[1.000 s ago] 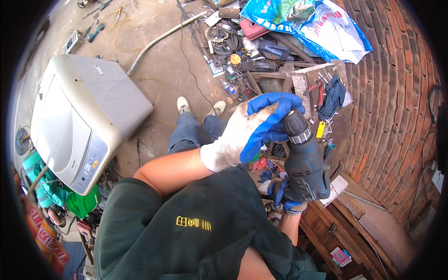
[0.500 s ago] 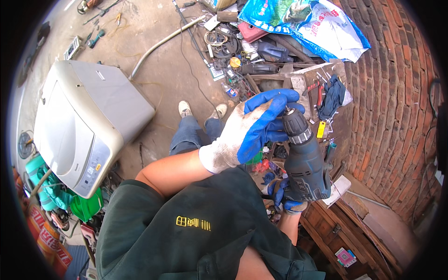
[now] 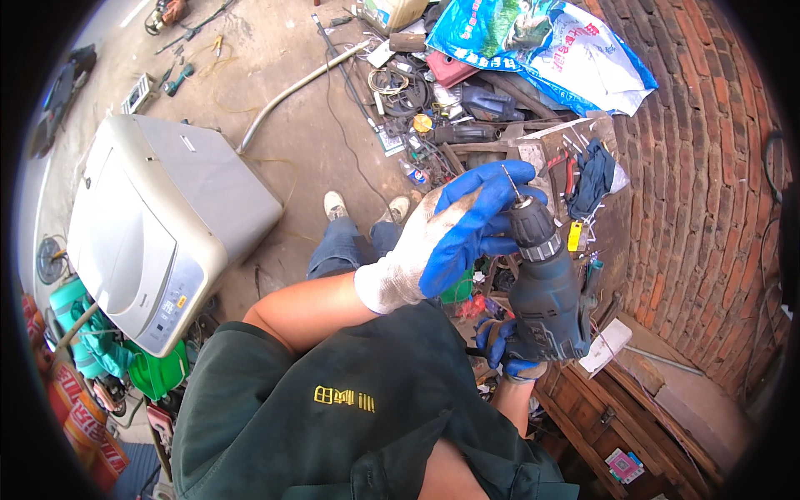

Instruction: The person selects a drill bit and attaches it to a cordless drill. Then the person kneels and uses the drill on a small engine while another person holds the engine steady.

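A dark cordless drill (image 3: pixel 546 287) points up in front of my chest, with a thin bit sticking out of its chuck. My right hand (image 3: pixel 510 350), in a blue glove, grips the drill's handle from below. My left hand (image 3: pixel 454 233), in a white and blue glove, reaches across and its fingers wrap the chuck near the bit. Both hands hover above a cluttered workbench by the brick wall.
A grey top-loading washing machine (image 3: pixel 158 233) stands on the concrete floor to my left. Tools, cables and a blue plastic sack (image 3: pixel 550 46) pile up ahead. A brick wall (image 3: pixel 700 192) runs along the right, with a wooden cabinet (image 3: pixel 621 417) below.
My view has shifted slightly; the drill and both hands stay together, with the left hand's fingers still on the chuck.
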Demonstrator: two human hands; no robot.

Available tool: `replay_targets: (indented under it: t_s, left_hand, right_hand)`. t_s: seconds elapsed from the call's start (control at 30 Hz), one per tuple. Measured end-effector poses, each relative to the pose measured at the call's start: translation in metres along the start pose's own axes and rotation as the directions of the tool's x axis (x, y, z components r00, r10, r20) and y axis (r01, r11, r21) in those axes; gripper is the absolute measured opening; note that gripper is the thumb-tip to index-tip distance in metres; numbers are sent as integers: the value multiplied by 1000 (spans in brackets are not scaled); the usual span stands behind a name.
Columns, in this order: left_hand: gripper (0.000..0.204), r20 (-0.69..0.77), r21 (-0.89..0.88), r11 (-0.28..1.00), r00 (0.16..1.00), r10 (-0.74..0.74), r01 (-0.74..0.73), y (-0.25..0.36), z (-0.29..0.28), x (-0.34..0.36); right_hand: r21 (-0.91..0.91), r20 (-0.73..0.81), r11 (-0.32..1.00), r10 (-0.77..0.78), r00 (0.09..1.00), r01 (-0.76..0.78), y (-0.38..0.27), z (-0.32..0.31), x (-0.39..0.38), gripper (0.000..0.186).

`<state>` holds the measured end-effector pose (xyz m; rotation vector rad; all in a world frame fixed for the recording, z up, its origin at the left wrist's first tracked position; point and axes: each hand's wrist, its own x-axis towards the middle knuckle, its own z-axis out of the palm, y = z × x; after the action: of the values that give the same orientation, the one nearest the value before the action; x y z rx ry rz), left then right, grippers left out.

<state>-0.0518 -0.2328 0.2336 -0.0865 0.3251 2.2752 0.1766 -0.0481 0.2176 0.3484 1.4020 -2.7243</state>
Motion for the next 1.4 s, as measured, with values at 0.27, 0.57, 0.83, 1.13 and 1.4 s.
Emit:
replay_targets:
  t_s: [0.27,0.57,0.83,1.13,1.4]
  left_hand:
    - [55,62,308,951,998,22,-40,-1,1,-3]
    - [68,148,133,989,988,47,-67,-5,1,-4]
    - [82,188,110,991,981,53,-75,-2,3,-1]
    - [72,202,40,992,974,106,-116,-6,8,-4]
    - [63,171,294,955,985,-4,-47,6,10,-2]
  right_hand:
    - [-21,95,995,-93,991,95,6,1,6,77]
    - [-156,-50,978,-146,988,136,5,17,8,54]
    - [-112,26,988,-105,994,108,0,15,13,59]
    - [-61,76,993,-100,992,105,-1,14,17,62]
    - [43,132,997,-64,989,58,6,-11,3,86]
